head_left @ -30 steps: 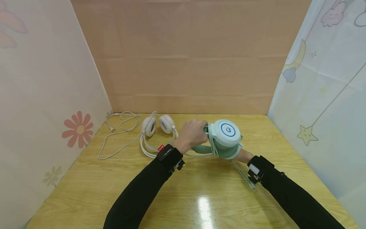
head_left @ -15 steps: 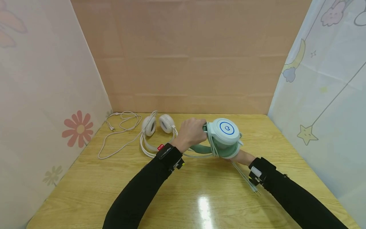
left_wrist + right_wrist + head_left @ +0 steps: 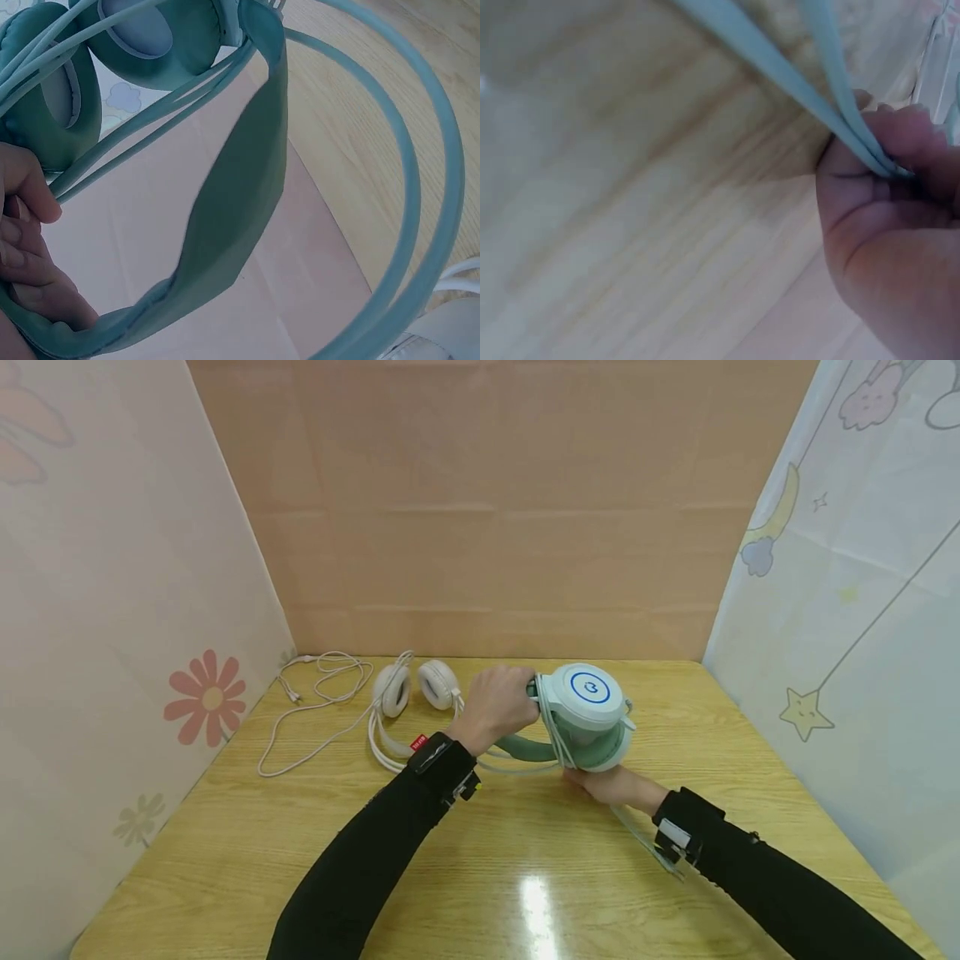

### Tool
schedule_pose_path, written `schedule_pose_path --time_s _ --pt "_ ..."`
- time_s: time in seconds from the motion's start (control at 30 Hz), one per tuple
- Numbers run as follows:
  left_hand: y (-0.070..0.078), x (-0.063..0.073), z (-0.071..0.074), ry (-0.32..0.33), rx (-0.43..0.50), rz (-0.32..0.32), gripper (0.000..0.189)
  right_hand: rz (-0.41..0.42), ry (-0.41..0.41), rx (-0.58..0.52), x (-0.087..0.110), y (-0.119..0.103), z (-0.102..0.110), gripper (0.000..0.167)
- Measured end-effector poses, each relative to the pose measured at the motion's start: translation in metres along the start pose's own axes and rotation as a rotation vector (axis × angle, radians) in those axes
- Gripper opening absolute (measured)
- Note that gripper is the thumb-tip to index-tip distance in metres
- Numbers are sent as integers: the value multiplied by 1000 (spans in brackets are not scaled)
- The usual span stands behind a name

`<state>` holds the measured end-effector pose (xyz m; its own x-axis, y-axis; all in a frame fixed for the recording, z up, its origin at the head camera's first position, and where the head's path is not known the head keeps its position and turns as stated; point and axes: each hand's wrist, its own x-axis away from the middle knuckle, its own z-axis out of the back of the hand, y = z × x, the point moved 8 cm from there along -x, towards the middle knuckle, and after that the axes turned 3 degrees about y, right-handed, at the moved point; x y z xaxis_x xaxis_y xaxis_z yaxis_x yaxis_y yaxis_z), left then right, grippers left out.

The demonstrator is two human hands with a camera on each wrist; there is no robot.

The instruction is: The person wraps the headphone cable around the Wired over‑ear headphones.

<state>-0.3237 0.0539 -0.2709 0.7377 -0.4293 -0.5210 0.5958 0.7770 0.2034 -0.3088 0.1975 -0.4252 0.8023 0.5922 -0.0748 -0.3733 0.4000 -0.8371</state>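
In the head view, pale green headphones [image 3: 592, 727] are held up over the table, one ear cup's white outer face with a blue ring turned upward. My left hand [image 3: 495, 706] grips them at their left side. The left wrist view has its fingers [image 3: 45, 296] curled around the padded green headband [image 3: 232, 202], with the ear cups [image 3: 56, 112] above. Just under the ear cups, my right hand [image 3: 615, 785] holds the light green cable [image 3: 645, 839]. Two cable strands [image 3: 780, 82] run into its curled fingers in the right wrist view. The plug end trails toward the right wrist.
White headphones [image 3: 392, 692] with a red tag lie on the wooden table [image 3: 225, 860], left of my left hand. Their thin white cable [image 3: 315, 745] loops out to the left. A brown panel [image 3: 487, 527] stands behind the table, with patterned sheets on both sides.
My right hand has slid left under the ear cups and shows more fully. The green headphones have shifted slightly left and up with my left hand. The cable's end has moved a little toward me.
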Motion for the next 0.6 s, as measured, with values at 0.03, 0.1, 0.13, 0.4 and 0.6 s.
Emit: schedule_pose_path --time_s 0.03,0.1,0.13,0.4,0.6 --pt "0 0 0 -2 0 2 28 -53 -19 -9 2 3 -2 33" --pt "-1 1 -1 0 1 2 28 -141 -53 2 6 7 -7 38" --pt "-1 1 -1 3 0 -1 28 -182 -57 13 7 10 -8 38" --pt "1 1 -2 44 -39 -23 33 -295 -10 60 17 5 -17 30" --pt "-1 2 -4 45 -60 -15 34 -344 -42 31 20 -1 -23 35"
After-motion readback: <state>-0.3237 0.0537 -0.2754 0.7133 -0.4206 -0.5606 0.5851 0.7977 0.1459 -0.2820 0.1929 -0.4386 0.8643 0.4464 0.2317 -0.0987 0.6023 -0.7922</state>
